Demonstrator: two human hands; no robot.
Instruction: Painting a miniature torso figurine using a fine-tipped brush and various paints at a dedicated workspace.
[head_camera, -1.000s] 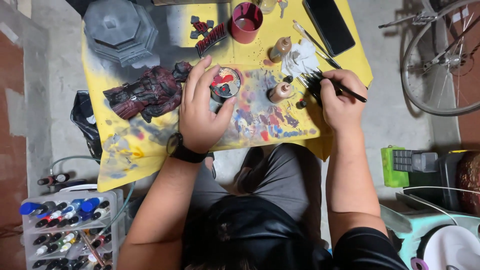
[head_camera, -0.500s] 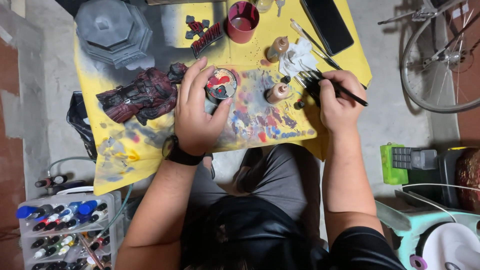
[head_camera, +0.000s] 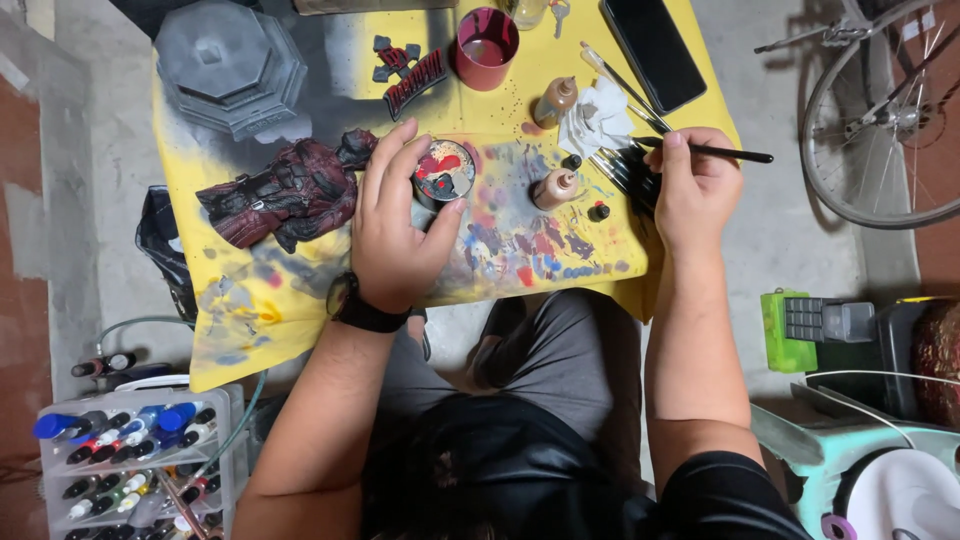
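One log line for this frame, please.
left hand: grips round piece | right hand: holds brush | table: figure, red cup, phone

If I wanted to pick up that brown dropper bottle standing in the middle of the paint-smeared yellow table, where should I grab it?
Grip the brown dropper bottle around its round body, below the narrow tip, coming from above. It stands upright, with a small black cap close beside it.
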